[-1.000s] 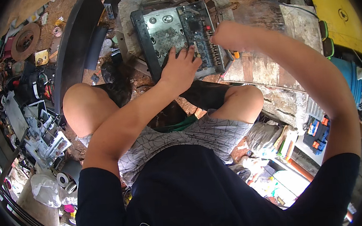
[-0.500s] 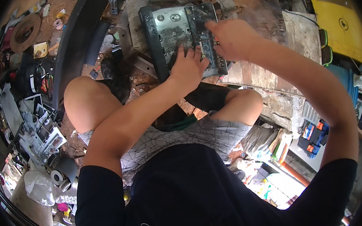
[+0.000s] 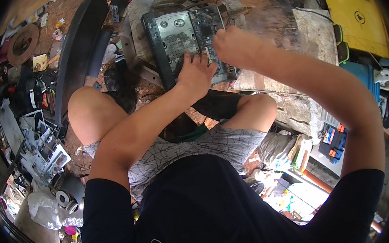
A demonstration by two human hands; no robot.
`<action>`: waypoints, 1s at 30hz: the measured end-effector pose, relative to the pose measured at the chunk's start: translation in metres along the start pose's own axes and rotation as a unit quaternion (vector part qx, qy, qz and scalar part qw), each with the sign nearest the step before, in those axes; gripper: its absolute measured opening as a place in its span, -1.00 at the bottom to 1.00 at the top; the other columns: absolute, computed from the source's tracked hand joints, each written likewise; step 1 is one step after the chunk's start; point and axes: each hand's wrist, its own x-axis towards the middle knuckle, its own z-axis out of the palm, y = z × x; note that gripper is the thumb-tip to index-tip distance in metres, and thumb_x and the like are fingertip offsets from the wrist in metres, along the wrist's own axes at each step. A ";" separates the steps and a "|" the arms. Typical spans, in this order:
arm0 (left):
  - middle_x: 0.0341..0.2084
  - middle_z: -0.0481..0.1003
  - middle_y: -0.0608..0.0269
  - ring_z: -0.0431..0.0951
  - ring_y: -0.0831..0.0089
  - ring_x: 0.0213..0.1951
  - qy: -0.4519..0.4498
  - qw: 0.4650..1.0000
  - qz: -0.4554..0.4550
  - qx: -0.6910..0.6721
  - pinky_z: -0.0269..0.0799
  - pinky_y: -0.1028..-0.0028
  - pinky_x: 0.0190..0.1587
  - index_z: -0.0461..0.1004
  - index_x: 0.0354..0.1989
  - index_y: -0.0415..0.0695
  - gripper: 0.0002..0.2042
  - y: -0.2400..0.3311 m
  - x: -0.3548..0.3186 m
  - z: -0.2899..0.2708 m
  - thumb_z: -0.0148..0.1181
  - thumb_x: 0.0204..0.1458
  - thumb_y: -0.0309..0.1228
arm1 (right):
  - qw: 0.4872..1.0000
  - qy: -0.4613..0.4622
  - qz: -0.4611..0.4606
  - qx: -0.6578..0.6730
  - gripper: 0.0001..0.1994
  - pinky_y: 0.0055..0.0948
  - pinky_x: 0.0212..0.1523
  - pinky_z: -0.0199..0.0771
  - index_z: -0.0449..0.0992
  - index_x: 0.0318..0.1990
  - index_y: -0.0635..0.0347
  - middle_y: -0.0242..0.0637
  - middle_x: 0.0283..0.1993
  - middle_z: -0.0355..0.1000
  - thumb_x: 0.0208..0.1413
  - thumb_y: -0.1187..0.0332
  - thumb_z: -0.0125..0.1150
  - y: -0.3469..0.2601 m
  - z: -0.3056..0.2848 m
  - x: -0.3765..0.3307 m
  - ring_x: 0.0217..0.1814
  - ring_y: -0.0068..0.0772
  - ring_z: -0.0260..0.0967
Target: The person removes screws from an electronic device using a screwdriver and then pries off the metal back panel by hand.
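An opened electronics case (image 3: 155, 48) lies before my knees, with a black side panel and a bare metal, perforated floor. Along its right side runs a green-grey circuit board (image 3: 208, 30). My left hand (image 3: 195, 77) rests on the near part of the case, fingers spread across the metal floor and the board's edge. Above the board's right edge is my right hand (image 3: 236, 46), its fingers curled in. Whatever those fingers may hold is hidden.
A worn wooden board (image 3: 269, 75) extends to the right of the case. A long black panel (image 3: 77, 53) leans at the left. Metal scraps (image 3: 39, 139) are piled far left. A yellow case (image 3: 356, 17) stands at the upper right; a blue container (image 3: 364, 81) is below it.
My right hand's fingers have curled in from a more extended pose at the board. The left hand keeps its place on the case. The whole view has shifted slightly.
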 end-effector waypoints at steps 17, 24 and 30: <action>0.31 0.20 -0.13 0.28 0.02 0.27 0.003 1.000 0.001 0.004 0.01 -0.11 0.33 0.29 0.19 -0.07 -0.44 0.002 -0.001 0.001 0.25 0.06 -0.11 | 0.997 -0.058 0.004 0.056 -0.84 -0.26 -0.30 0.55 0.59 -0.42 0.33 -0.08 -0.36 0.55 -0.02 0.42 0.14 -0.002 -0.006 0.007 -0.28 -0.23 0.56; 0.32 0.18 -0.15 0.25 -0.02 0.29 -0.040 0.999 -0.004 -0.024 0.00 -0.11 0.34 0.26 0.23 -0.08 -0.41 0.001 0.002 -0.008 0.25 0.06 -0.11 | 0.857 -0.039 0.298 0.419 -0.79 -0.29 -0.41 0.55 0.61 -0.25 0.25 -0.10 -0.38 0.52 -0.05 0.38 0.20 -0.002 0.008 -0.010 -0.35 -0.19 0.54; 0.33 0.18 -0.15 0.26 -0.02 0.29 -0.019 1.000 0.001 -0.022 0.00 -0.10 0.34 0.28 0.21 -0.09 -0.42 0.003 0.001 -0.006 0.26 0.05 -0.10 | 0.759 -0.210 0.309 0.533 -0.85 -0.36 -0.58 0.38 0.58 -0.34 0.29 -0.20 -0.45 0.48 -0.01 0.41 0.16 0.030 0.003 0.003 -0.51 -0.35 0.41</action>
